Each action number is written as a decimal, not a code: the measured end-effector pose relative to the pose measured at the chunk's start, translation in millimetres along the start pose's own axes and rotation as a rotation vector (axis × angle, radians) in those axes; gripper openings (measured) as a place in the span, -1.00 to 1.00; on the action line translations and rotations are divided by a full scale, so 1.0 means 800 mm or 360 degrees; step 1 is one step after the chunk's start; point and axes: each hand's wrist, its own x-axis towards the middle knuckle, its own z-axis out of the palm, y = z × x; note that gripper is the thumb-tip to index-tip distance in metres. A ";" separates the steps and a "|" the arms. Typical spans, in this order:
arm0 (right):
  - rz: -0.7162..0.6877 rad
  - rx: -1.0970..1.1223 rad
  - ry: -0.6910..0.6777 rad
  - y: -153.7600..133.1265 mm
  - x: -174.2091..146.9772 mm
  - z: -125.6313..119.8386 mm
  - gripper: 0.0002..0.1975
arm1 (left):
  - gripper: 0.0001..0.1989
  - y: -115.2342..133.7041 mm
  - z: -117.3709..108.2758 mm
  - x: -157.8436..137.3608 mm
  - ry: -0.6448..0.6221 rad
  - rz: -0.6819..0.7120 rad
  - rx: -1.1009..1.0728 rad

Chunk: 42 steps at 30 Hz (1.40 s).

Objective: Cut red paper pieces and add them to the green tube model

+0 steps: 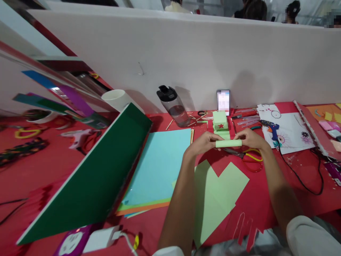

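Note:
A pale green paper roll spans the gap between my two hands. My left hand pinches its left end, while the fingers of my right hand are closed on the right end. Just behind the roll stands a small folded green paper model with a red star on its front. Scissors with yellow and red handles lie beneath and beside my right hand. Nearer to me, a light green paper sheet with a V-shaped notch lies flat between my forearms.
Left of my arm are stacked coloured sheets and a leaning dark green board. A water bottle and a lit phone stand by the white partition. A blue glue gun with a black cord lies right.

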 end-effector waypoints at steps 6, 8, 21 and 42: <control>-0.0134 -0.0145 0.0399 0.000 0.003 -0.002 -0.79 | -0.85 -0.005 0.001 0.011 0.0490 0.0095 -0.0007; -0.0156 -0.0135 0.0413 0.000 0.002 -0.002 -0.77 | -0.83 -0.006 0.002 0.013 0.0562 0.0109 -0.0027; -0.0240 -0.0106 0.0644 0.002 0.001 -0.007 -0.82 | -0.79 -0.010 -0.004 0.014 0.0787 0.0208 0.0123; -0.0246 -0.0083 0.0501 0.002 0.002 -0.003 -0.76 | -0.75 -0.001 0.005 0.008 0.0488 0.0177 -0.0029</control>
